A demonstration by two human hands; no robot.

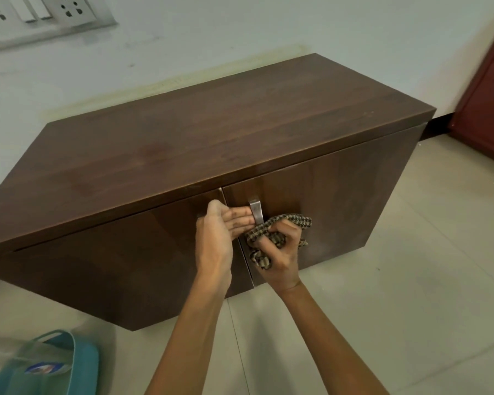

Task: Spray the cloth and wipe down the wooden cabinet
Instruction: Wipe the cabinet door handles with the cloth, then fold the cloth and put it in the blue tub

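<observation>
cloth point(280, 228): checked brown/beige, bunched up in the right hand point(280, 255), sitting against the front of the wooden cabinet point(211, 132) right at the metal handle point(256, 212) of the right door point(340, 201). part of it draped over the knuckles toward the right, a fold hung below the fist. right fingers were curled tight around the cloth, clamped on it.

left hand point(216, 238) was just beside, on the seam between the two doors. its fingers point(240, 215) were straight and pressed together, tips reaching to the handle and touching or nearly touching it; couldn't tell if they hooked behind it. thumb was up at the top edge of the left door point(111, 266). nothing gripped in that hand as far as visible.

cabinet: dark brown wood grain, low, two doors, both looked closed or almost closed, top surface bare with a few duller smudged patches. it stood against a pale wall point(240, 32) on a light tiled floor point(411, 280).

around it: switch/socket plate point(40, 10) on the wall upper left, reddish-brown door point(491, 95) at the right edge, teal bag point(49, 363) with a handle loop on the floor lower left, blurred, contents unclear. both forearms bare, coming in from the bottom of the frame.
</observation>
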